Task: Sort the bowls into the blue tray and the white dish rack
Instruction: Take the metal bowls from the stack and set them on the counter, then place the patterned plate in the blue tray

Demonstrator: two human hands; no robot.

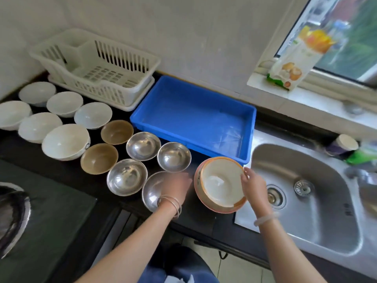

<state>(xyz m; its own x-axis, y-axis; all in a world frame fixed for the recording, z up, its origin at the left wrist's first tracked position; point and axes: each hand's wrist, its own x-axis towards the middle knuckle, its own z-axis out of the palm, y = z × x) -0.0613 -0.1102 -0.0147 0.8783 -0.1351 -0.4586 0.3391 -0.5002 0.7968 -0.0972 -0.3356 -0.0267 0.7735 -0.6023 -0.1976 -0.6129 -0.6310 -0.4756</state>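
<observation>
Right hand (254,187) grips the tilted orange-rimmed bowl (219,183) beside the sink (285,160) edge; left hand (177,186) (blurred, grasp unclear) over a steel bowl (152,194).

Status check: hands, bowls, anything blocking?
Right hand grips orange-rimmed bowl, tilted. Left hand over steel bowl, grip unclear. Blue tray just behind, nothing between.

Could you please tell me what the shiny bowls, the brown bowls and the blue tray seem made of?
Shiny bowls: probably polished stainless steel, given the mirror-like reflections. Brown bowls: smooth, semi-gloss; ceramic or plastic, cannot tell. Blue tray: moulded plastic, uniform colour, whitish scuffs on its floor.
</observation>
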